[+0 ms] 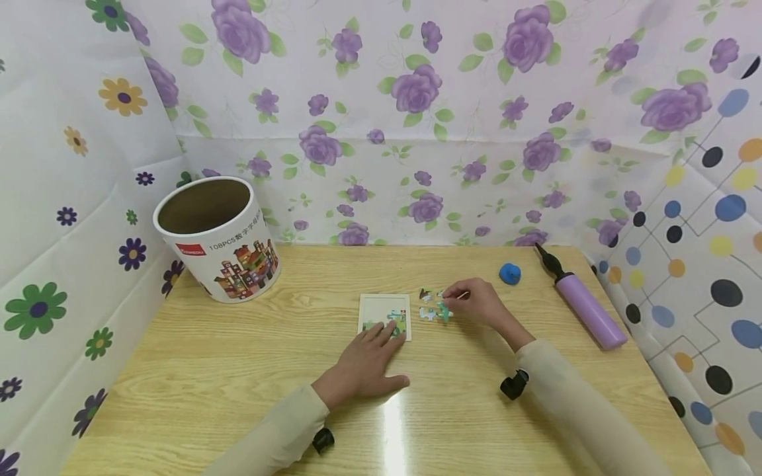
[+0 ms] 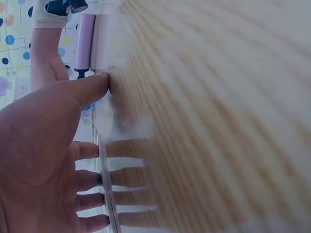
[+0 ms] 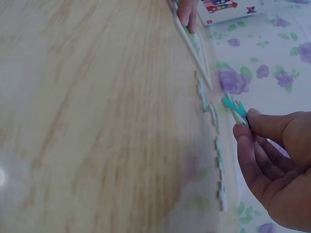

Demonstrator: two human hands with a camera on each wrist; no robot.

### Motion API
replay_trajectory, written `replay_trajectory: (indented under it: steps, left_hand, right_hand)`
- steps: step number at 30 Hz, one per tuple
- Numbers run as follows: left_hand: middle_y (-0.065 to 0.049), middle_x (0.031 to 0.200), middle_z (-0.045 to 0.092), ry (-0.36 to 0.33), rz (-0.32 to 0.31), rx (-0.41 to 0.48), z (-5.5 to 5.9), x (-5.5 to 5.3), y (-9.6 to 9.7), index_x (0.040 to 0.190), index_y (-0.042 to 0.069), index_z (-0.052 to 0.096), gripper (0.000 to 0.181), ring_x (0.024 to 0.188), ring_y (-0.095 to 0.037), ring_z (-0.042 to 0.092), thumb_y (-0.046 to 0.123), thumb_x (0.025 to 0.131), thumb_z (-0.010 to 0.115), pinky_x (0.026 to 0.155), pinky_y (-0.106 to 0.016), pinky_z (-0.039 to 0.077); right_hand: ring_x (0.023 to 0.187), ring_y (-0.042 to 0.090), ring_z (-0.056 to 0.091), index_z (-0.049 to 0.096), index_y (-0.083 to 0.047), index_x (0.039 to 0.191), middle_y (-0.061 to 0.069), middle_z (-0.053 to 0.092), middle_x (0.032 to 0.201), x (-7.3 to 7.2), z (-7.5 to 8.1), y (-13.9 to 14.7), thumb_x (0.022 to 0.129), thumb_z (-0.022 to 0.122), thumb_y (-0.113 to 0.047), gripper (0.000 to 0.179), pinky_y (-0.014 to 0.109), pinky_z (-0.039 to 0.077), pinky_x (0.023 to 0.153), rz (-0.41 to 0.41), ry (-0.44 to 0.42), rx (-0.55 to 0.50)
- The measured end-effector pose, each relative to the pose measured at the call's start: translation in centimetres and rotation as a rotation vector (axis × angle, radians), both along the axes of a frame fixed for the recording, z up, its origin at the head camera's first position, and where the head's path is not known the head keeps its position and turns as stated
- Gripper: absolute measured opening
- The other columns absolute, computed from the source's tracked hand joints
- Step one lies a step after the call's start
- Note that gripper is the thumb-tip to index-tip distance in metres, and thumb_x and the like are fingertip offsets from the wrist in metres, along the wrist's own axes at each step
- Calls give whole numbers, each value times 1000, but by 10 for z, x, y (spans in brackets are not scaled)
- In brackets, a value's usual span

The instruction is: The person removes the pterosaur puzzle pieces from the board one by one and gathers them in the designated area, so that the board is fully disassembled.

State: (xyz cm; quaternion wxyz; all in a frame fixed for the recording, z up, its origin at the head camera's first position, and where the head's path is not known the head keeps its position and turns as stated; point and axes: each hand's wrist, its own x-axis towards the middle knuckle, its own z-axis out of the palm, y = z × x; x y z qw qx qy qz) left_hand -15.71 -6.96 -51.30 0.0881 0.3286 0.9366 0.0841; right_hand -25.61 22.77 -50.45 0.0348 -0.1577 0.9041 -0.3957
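Observation:
My left hand [image 1: 364, 365] lies with its fingers stretched out over the lower edge of a small jigsaw puzzle board [image 1: 376, 308]. The board has a pale raised rim and some fitted pieces [image 1: 397, 317] along its bottom and right side. In the left wrist view, the left fingertips touch the board's edge and the thumb points away from it. My right hand [image 1: 478, 303] is over the loose pieces to the right of the board. Between thumb and forefinger it pinches a teal-and-white puzzle piece [image 3: 236, 108], raised in the right wrist view. Several loose puzzle pieces [image 1: 427, 313] lie beside the board.
A large white printed bucket [image 1: 238, 254] stands at the back left. Behind the right hand sits a small blue object [image 1: 510, 273]. A purple hand pump [image 1: 591, 311] lies at the right. Flowered and dotted cloth walls [image 1: 369, 165] surround the wooden table [image 1: 238, 357].

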Motion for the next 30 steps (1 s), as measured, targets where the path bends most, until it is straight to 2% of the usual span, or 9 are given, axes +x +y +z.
replay_trajectory:
  steps: [6, 17, 26, 30]
  left_hand:
    - [-13, 169, 22, -9, 3, 0, 0, 0, -1, 162, 16, 32, 84, 154, -36, 25, 66, 97, 51, 121, -53, 29]
    - [-14, 169, 23, -5, -3, -3, -1, -1, -1, 162, 16, 33, 84, 154, -36, 25, 66, 97, 51, 121, -53, 29]
    - [-16, 168, 24, 9, -9, 12, 0, 1, -1, 161, 14, 34, 83, 153, -37, 26, 65, 98, 52, 120, -52, 30]
    - [-19, 165, 29, 36, -13, 10, -1, 1, -1, 160, 13, 37, 83, 151, -37, 30, 64, 97, 53, 121, -49, 30]
  right_hand:
    - [89, 19, 69, 80, -13, 105, 1, 75, 99, 0, -9, 6, 95, 75, -23, 15, 39, 59, 79, -31, -29, 31]
    - [83, 14, 67, 81, -14, 102, -3, 75, 92, -2, -18, 7, 94, 76, -21, 12, 38, 57, 76, -31, -15, 94]
    - [83, 16, 66, 80, -16, 99, -2, 74, 93, -5, -14, 3, 96, 74, -21, 9, 37, 56, 74, -34, -1, 126]
    - [86, 16, 67, 79, -15, 103, -1, 74, 97, -6, -8, -7, 97, 72, -21, 11, 39, 58, 79, 9, 28, 112]
